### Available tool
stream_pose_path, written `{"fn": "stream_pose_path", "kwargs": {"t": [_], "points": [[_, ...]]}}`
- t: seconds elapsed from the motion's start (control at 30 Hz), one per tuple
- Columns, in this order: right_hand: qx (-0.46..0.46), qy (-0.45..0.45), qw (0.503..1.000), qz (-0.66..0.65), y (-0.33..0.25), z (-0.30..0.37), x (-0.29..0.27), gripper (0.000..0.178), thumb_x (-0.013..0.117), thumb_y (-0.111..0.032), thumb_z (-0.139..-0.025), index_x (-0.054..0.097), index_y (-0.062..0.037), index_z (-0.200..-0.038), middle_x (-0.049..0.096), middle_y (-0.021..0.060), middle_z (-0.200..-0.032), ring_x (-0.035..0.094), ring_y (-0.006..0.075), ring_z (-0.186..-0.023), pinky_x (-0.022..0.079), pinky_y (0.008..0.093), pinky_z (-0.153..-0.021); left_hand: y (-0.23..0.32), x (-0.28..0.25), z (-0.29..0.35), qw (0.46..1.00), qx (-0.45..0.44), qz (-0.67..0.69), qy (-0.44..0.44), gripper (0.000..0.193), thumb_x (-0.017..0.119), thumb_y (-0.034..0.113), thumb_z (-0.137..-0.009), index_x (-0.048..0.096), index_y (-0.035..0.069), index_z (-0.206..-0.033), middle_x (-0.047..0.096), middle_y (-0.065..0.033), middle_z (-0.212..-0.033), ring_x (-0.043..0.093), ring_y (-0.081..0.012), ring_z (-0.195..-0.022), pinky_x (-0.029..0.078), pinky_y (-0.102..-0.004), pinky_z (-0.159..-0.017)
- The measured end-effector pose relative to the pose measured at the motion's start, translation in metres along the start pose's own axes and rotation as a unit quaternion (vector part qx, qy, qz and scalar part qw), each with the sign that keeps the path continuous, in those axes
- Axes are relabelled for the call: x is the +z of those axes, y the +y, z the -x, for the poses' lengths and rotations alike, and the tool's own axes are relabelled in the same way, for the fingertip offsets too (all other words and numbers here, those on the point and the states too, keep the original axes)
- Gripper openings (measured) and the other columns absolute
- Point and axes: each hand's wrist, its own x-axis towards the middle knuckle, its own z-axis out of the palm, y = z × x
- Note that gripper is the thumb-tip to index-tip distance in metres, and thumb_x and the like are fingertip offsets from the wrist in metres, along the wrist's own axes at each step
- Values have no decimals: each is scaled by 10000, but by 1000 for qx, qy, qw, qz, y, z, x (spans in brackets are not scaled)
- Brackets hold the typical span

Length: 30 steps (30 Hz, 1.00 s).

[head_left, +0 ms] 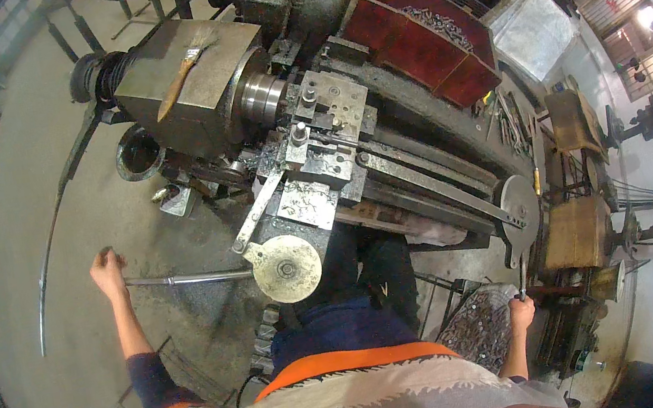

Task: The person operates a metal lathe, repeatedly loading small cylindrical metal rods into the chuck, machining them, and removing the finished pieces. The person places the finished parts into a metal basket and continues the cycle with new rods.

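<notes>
My left hand [108, 273] is closed at the outer end of a long metal lever [187, 279]. The lever runs right to a round pale metal disc [287, 269] at the front of a small lathe. My right hand [522, 312] is wrapped round a short handle [523, 281] below a grey disc-shaped lever plate [516, 201] at the lathe's right end. Between them, the tool slide [317, 168] carries metal blocks and clamps, with dark metal chips on it. The shiny spindle collar [261, 98] sits beside the slide; a workpiece there is too small to make out.
A wooden-handled brush [180, 83] lies on the headstock [151, 82]. Behind the bed stands a dark red box [430, 47] holding small metal parts. Several hand tools [513, 123] lie at the right. A heap of small parts [478, 329] is low near my right arm. A thin hose [53, 217] hangs at left.
</notes>
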Motion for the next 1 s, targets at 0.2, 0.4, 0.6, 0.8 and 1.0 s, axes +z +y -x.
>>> {"fn": "stream_pose_path", "kwargs": {"t": [0.2, 0.4, 0.6, 0.8, 1.0], "points": [[-35, 54, 998, -6, 25, -9, 17, 311, 589, -235, -601, 610, 15, -787, 610, 239, -781, 586, 405, -735, 473, 456, -672, 7, 7, -6, 1000, 11, 8, 8, 225, 526, 71, -798, 584, -91, -944, 591, -99, -658, 566, -147, -564, 471, -267, -546], [17, 56, 997, 45, 16, -8, 20, 304, 525, -248, -607, 597, -19, -793, 594, 239, -786, 554, 428, -776, 430, 461, -696, -6, 10, -10, 999, 9, 37, 25, 229, 500, 54, -800, 574, -96, -957, 579, -95, -646, 562, -156, -544, 474, -269, -515], [-10, 91, 994, 54, 26, -31, 14, 357, 538, -297, -636, 620, -53, -883, 607, 235, -813, 574, 419, -804, 442, 483, -704, -5, 7, 10, 990, -8, 112, 86, 196, 483, 44, -789, 545, -116, -883, 562, -136, -665, 548, -196, -523, 481, -317, -476], [-61, 99, 977, 179, 75, -114, 19, 317, 541, -289, -664, 648, -68, -863, 631, 201, -829, 603, 378, -801, 472, 458, -736, 0, 42, 20, 934, -156, 243, 210, 113, 471, 27, -747, 487, -85, -744, 534, -138, -643, 522, -216, -483, 481, -332, -449], [-44, 66, 988, 131, 84, -154, 19, 372, 549, -312, -667, 630, -19, -881, 629, 213, -859, 605, 375, -822, 474, 440, -738, 12, 112, -46, 981, -91, 155, 79, 103, 520, 21, -712, 489, -76, -727, 533, -124, -616, 515, -198, -441, 490, -326, -406]]}}
